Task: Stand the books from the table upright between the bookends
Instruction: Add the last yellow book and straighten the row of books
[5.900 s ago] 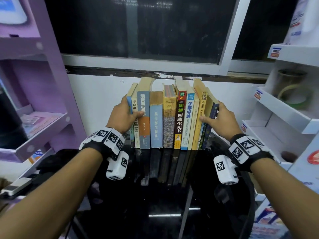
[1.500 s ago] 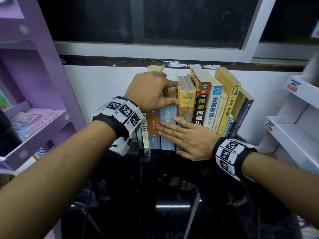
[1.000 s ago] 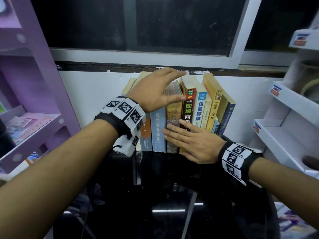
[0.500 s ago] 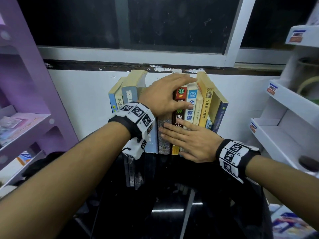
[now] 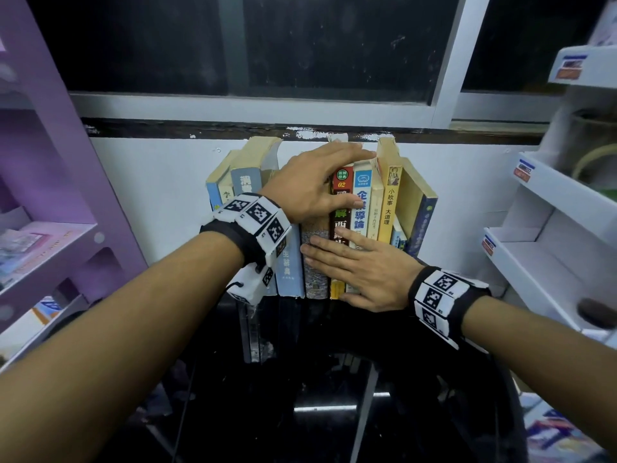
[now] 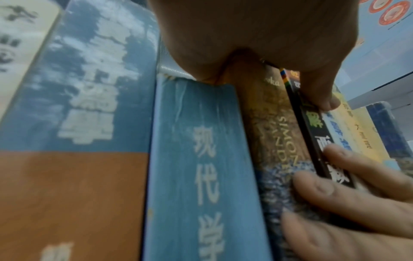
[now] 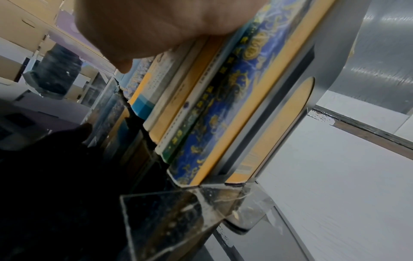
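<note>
A row of books (image 5: pixel 290 262) stands upright on the black table, backs against the white wall. My left hand (image 5: pixel 310 192) lies over their tops, fingers stretched right towards the tall yellow book (image 5: pixel 389 195). Its thumb presses the black-and-red spine (image 5: pixel 340 208). My right hand (image 5: pixel 364 272) lies flat against the lower spines, fingers straight. In the left wrist view the palm (image 6: pixel 257 31) covers the brown book (image 6: pixel 274 123) beside the light blue one (image 6: pixel 201 176). The right wrist view shows the clear bookend (image 7: pixel 297 98) against the blue-and-gold book (image 7: pixel 223 106).
A purple shelf unit (image 5: pixel 50 228) stands close on the left, and white display shelves (image 5: pixel 551 202) on the right. A dark window (image 5: pixel 300 61) sits above the wall. The glossy black table (image 5: pixel 334 396) stretches towards me in front of the books.
My left hand slid right along the book tops, from the light blue book to the black-and-red one. The right hand stayed flat on the spines. Earlier both hands held the row's ends.
</note>
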Demonstrator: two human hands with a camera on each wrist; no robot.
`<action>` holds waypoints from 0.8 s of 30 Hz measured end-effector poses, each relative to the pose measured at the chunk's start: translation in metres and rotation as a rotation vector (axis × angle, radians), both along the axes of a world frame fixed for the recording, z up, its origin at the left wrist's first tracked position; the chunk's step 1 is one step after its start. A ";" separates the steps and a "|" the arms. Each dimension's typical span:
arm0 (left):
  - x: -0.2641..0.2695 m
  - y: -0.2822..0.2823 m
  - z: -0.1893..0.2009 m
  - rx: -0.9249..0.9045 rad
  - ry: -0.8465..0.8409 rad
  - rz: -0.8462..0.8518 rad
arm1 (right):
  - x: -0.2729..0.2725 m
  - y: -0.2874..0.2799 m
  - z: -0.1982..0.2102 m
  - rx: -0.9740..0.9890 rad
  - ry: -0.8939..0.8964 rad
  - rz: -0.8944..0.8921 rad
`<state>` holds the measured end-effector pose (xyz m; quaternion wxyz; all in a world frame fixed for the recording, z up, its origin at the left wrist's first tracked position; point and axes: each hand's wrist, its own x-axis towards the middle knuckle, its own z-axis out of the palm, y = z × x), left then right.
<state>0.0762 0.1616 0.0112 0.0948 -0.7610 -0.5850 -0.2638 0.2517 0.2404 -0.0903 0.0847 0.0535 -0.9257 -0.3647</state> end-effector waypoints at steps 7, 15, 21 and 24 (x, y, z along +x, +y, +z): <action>0.008 0.002 0.011 -0.062 0.086 0.061 | 0.026 -0.005 -0.002 -0.061 -0.016 -0.006; 0.047 0.014 0.041 -0.066 0.254 0.050 | 0.057 0.017 -0.002 -0.066 -0.023 -0.059; 0.064 0.029 0.034 -0.158 0.412 0.149 | 0.054 0.027 -0.009 -0.054 -0.004 -0.018; 0.065 0.030 0.032 -0.120 0.469 0.176 | 0.053 0.031 -0.009 -0.044 -0.002 0.002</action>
